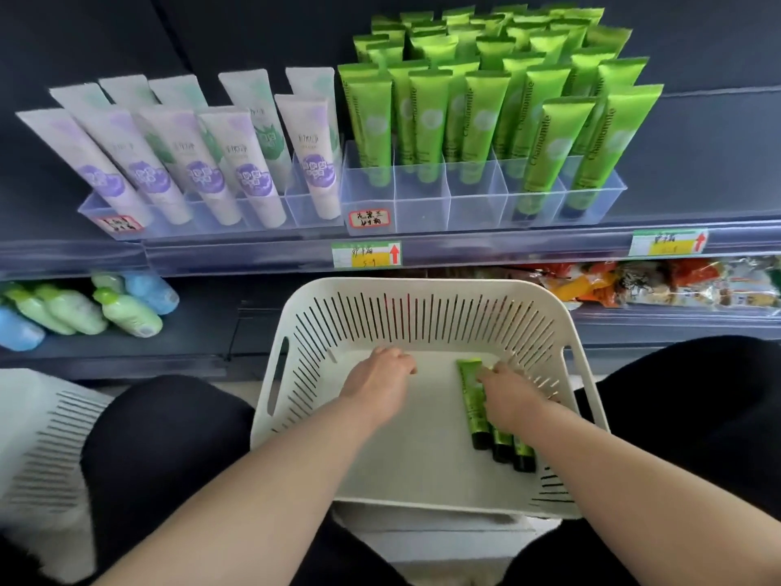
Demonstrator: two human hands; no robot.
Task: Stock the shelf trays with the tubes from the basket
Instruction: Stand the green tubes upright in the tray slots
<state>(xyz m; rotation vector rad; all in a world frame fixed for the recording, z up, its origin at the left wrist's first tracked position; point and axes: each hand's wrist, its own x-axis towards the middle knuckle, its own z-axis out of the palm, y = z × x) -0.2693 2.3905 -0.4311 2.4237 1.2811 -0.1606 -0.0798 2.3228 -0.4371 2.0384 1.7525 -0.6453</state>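
Inside the basket: three slim green plastic tubes with dark caps [471, 399] lie side by side, touching, on the floor of the white slotted plastic basket [422, 285], over toward its right wall, caps pointing at you.
Right hand: your right hand [509, 397] lies over the tubes with fingertips on the leftmost one. Whether its grip is closed round any tube, you cannot tell from this view.
Left hand: your left hand [380, 376] sits knuckles-up on the bare basket floor, apart from the tubes, its grip loosely curled with nothing seen in it.
Risk, the lift: gather all three at once and one may well slide out, since the glossy skins look slick and the tubes lie loose against each other.
Risk, the tray: the clear plastic divided tray [422, 213] carries a crowded, leaning stand of matching green tubes [486, 103]. Nudge one while lowering yours and its neighbours could topple.
Risk, the wrong tray: lilac-and-white tubes [190, 162] stand in the tray just beside, so a careless reach could land a green one there.
Tube looks: a flat crimped end, rounding toward the cap, bright green, and likely soft under pressure.
Open slots: the front compartments at the left and middle of the green tray show bare.
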